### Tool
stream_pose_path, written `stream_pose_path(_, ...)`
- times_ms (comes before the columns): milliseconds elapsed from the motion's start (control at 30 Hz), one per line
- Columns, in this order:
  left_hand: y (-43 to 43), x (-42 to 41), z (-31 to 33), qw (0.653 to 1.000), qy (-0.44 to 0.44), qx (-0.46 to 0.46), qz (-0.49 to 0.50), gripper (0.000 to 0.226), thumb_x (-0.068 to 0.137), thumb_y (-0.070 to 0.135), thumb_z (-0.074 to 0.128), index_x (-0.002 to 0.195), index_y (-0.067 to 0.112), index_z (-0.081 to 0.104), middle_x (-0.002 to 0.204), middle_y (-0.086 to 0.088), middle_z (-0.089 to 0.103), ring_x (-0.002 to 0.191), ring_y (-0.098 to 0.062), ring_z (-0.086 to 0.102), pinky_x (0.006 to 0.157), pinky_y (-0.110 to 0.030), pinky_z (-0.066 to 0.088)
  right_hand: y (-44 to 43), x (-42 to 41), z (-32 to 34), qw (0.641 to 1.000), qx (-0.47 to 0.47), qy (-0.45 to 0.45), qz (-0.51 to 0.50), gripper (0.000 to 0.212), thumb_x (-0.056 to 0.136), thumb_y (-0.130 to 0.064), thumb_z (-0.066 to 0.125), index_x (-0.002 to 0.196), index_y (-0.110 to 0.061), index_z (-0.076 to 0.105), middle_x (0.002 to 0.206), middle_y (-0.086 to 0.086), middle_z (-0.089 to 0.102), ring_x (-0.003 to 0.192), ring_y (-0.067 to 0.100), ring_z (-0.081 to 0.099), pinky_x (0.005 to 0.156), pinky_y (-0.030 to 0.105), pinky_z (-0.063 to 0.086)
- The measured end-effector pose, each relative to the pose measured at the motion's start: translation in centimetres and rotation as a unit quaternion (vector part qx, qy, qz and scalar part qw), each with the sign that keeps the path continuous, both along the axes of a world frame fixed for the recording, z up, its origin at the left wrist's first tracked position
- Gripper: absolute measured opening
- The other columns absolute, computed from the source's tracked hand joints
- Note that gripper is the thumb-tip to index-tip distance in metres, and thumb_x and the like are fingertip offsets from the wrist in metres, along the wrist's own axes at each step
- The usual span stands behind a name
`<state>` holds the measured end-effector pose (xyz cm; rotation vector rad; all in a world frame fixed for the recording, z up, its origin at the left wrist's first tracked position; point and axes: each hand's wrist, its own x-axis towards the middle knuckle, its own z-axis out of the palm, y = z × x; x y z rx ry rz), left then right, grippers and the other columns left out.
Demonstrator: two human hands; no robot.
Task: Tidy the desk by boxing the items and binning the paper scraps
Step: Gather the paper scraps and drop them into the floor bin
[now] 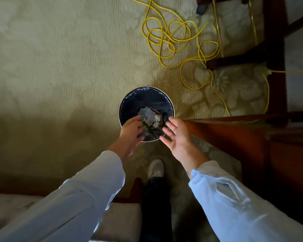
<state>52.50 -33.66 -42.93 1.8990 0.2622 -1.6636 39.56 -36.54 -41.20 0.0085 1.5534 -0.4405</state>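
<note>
A round bin (128, 100) with a dark liner stands on the carpet below me. Several paper scraps (150, 117) lie or fall inside it. My left hand (131, 130) hovers over the bin's near left rim, fingers loosely spread, holding nothing. My right hand (177, 132) is over the near right rim, palm turned inward, fingers straight and spread, empty. Both hands are blurred by motion.
A wooden desk edge (234, 130) runs along the right, close to my right hand. A tangled yellow cable (175, 41) lies on the carpet beyond the bin. Dark furniture legs (269, 49) stand at the upper right. My shoe (156, 167) is just behind the bin.
</note>
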Motion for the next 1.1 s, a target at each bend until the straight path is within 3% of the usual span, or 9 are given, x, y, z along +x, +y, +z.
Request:
stream_pose_path(67, 0.7, -0.5, 2.0, 1.000, -0.013, -0.016, -0.004, 0.027, 0.099, 0.008, 0.044, 0.113, 0.021, 0.063, 0.121, -0.008, 0.063, 0.110, -0.020, 0.061, 0.093, -0.041, 0.054, 1.1, -0.2, 1.7, 1.000, -0.026, 0.012, -0.001, 0.019, 0.095, -0.020, 0.051, 0.111, -0.023, 0.060, 0.126, 0.002, 0.061, 0.117, 0.017, 0.057, 0.089, 0.037, 0.050)
stream_pose_path(167, 2.1, -1.3, 5.7, 0.999, -0.019, -0.044, -0.007, 0.028, 0.097, 0.006, 0.047, 0.113, 0.018, 0.066, 0.116, -0.010, 0.066, 0.104, -0.020, 0.064, 0.092, -0.046, 0.054, 2.9, -0.5, 5.3, 0.997, -0.071, 0.026, -0.009, 0.026, 0.094, -0.008, 0.049, 0.114, -0.020, 0.061, 0.112, 0.003, 0.064, 0.111, 0.018, 0.059, 0.087, 0.035, 0.051)
stream_pose_path(333, 5.2, -3.3, 14.1, 0.993, 0.006, -0.110, -0.038, 0.028, 0.095, 0.006, 0.051, 0.119, 0.012, 0.063, 0.097, -0.005, 0.067, 0.086, -0.014, 0.063, 0.089, -0.040, 0.053, 6.8, -2.0, 13.6, 0.986, -0.160, 0.032, 0.016, 0.028, 0.092, -0.003, 0.053, 0.115, -0.016, 0.062, 0.114, 0.003, 0.064, 0.110, 0.018, 0.061, 0.091, 0.034, 0.049)
stream_pose_path(500, 9.0, -5.9, 22.4, 0.985, 0.033, -0.162, -0.059, 0.027, 0.096, 0.014, 0.052, 0.121, 0.018, 0.060, 0.115, -0.003, 0.065, 0.104, -0.018, 0.063, 0.091, -0.039, 0.054, 11.5, -5.2, 23.2, 0.970, -0.238, 0.039, 0.028, 0.028, 0.093, -0.003, 0.054, 0.118, -0.013, 0.060, 0.099, -0.006, 0.063, 0.093, 0.005, 0.059, 0.093, 0.036, 0.047)
stream_pose_path(667, 13.4, -9.3, 30.9, 0.965, 0.049, -0.227, -0.125, 0.023, 0.094, 0.014, 0.052, 0.113, 0.021, 0.063, 0.107, 0.000, 0.066, 0.096, -0.016, 0.063, 0.081, -0.034, 0.054, 18.0, -8.9, 31.5, 0.956, -0.292, 0.039, 0.021, 0.024, 0.091, -0.004, 0.055, 0.111, -0.014, 0.062, 0.098, -0.001, 0.064, 0.092, 0.011, 0.059, 0.088, 0.035, 0.049)
stream_pose_path(767, 16.3, -11.8, 35.1, 0.952, 0.050, -0.256, -0.163, 0.026, 0.096, 0.016, 0.051, 0.120, 0.015, 0.063, 0.105, -0.002, 0.067, 0.094, -0.017, 0.065, 0.082, -0.036, 0.055, 22.0, -11.7, 34.9, 0.947, -0.319, 0.026, 0.014, 0.016, 0.092, -0.010, 0.058, 0.104, -0.019, 0.063, 0.091, 0.000, 0.065, 0.089, 0.013, 0.060, 0.083, 0.031, 0.050)
stream_pose_path(933, 21.0, -17.0, 40.7, 0.926, 0.052, -0.294, -0.231, 0.027, 0.099, 0.016, 0.047, 0.122, 0.014, 0.060, 0.111, -0.006, 0.065, 0.099, -0.020, 0.063, 0.078, -0.034, 0.054, 27.7, -17.5, 39.8, 0.926, -0.369, 0.058, -0.044, 0.019, 0.094, -0.014, 0.058, 0.111, -0.021, 0.063, 0.106, 0.001, 0.067, 0.100, 0.015, 0.063, 0.089, 0.033, 0.052)
stream_pose_path(1100, 24.3, -22.7, 45.1, 0.896, 0.078, -0.321, -0.297, 0.028, 0.099, 0.010, 0.043, 0.122, 0.011, 0.059, 0.115, -0.010, 0.063, 0.102, -0.024, 0.061, 0.087, -0.038, 0.052, 32.4, -23.9, 43.9, 0.899, -0.401, 0.123, -0.125, 0.022, 0.091, -0.007, 0.057, 0.100, -0.026, 0.064, 0.106, 0.001, 0.068, 0.091, 0.013, 0.062, 0.069, 0.023, 0.050)
